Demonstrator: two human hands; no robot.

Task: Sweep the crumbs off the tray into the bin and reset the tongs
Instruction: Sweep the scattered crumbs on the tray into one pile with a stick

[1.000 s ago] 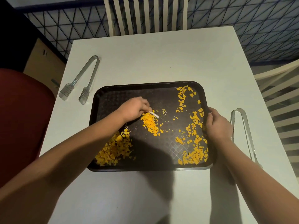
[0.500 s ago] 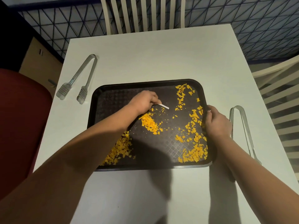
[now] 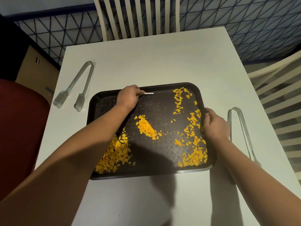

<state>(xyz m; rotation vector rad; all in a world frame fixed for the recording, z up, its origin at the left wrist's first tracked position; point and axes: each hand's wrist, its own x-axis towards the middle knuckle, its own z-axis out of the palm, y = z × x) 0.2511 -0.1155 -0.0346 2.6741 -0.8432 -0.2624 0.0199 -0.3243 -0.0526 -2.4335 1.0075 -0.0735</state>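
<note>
The left hand [image 3: 128, 97] has drawn back from the middle of the tray [image 3: 104, 101] to its far rim, fingers closed round a thin white scraper [image 3: 149, 93] — lifted clear of the crumbs [image 3: 146, 128]. Likely a reset before another pass. The right hand [image 3: 215, 126] still clasps the tray's right rim. Crumbs remain in three patches; tongs [image 3: 76, 85] lie on the surface left of the tray, a second pair [image 3: 241, 128] right. No bin shows.
</note>
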